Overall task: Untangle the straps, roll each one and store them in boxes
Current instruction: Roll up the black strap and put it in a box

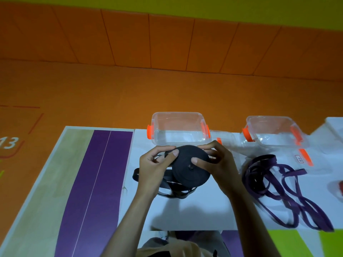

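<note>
You hold a black strap roll (189,167) just above the white desk (194,214), near the middle of its far edge, with both hands closed on it. Your right hand (217,164) grips the disc: the thumb presses the flat face close to the hub and the fingers curl over the far rim. Your left hand (154,167) pinches the outermost turn of webbing at the roll's upper left rim, between thumb and fingers.

The roll's flat face tilts up toward you, so its winding axis runs roughly from you to the desk's far edge. The loose tail (167,190), not yet wound, trails down from the roll and lies in slack loops on the desk, below and toward the near side of your left hand. That makes the left hand the nearer one to feed it, while the right looks placed to turn the disc.

Straight beyond the roll, almost touching your fingertips, a clear box (178,127) with orange latches (149,132) stands open at the far edge. Judged from this, the roll has only a short way to go forward once the tail is in.

A second clear box (274,132) stands further right along the same edge. In front of it a purple strap (278,186) sprawls in tangled loops toward the near right corner, well apart from both hands and not yet rolled.
</note>
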The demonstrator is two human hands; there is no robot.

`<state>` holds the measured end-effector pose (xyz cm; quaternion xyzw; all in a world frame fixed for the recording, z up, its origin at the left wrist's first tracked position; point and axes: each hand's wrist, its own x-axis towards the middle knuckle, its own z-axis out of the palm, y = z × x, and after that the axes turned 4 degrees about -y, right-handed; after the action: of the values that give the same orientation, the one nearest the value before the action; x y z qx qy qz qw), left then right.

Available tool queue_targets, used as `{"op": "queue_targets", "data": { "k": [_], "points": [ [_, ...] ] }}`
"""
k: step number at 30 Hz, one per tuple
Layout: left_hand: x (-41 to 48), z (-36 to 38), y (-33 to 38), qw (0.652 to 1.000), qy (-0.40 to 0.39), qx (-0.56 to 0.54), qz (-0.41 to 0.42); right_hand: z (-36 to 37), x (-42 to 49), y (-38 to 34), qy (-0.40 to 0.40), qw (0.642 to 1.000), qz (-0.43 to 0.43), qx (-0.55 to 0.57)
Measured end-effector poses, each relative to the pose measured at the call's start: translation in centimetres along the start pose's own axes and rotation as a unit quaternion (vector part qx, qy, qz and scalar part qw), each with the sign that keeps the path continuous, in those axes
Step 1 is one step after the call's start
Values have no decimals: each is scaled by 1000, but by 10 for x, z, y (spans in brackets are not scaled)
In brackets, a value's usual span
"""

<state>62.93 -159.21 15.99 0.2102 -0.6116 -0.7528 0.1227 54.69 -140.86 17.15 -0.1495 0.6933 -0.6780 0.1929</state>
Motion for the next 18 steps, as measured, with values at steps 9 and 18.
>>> {"op": "queue_targets", "data": {
  "k": [9, 18],
  "points": [
    [3, -5, -16, 1000, 5, -14, -22, 6, 4, 15, 63, 996, 50, 34],
    [39, 5, -15, 995, 17, -35, -91, 3, 43, 29, 122, 990, 62, 36]
  ]
}}
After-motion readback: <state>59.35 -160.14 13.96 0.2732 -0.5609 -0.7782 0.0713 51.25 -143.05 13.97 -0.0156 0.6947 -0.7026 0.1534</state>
